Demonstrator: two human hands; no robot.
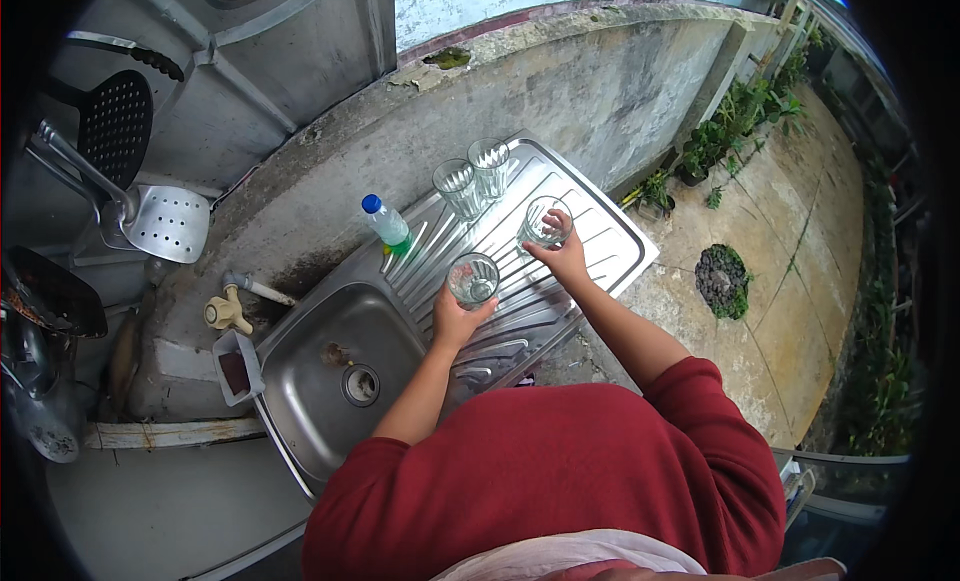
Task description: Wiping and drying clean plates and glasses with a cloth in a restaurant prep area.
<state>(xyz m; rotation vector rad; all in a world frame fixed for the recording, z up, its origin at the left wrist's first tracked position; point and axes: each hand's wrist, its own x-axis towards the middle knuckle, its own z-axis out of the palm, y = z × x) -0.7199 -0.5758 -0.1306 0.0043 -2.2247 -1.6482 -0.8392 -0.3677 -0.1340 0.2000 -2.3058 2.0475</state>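
My left hand (pixel 456 318) is closed around a clear drinking glass (pixel 473 279) over the ribbed metal drainboard. Farther right, my right hand (pixel 561 252) grips a second clear glass (pixel 548 221), with fingers seen through it. Two more ribbed glasses (pixel 457 189) (pixel 490 167) stand upright side by side at the drainboard's wall side. A clear plastic bottle (pixel 388 224) with a blue cap and green at its bottom stands nearer the sink. Whether the held glasses touch the drainboard (pixel 600 236) cannot be told.
At left lies the steel sink basin (pixel 300 386), with a tap (pixel 229 311) and a small plastic container (pixel 238 363) at its edge. Perforated spatulas (pixel 171 222) and pans (pixel 60 292) hang farther left. A concrete wall (pixel 570 71) runs behind the drainboard.
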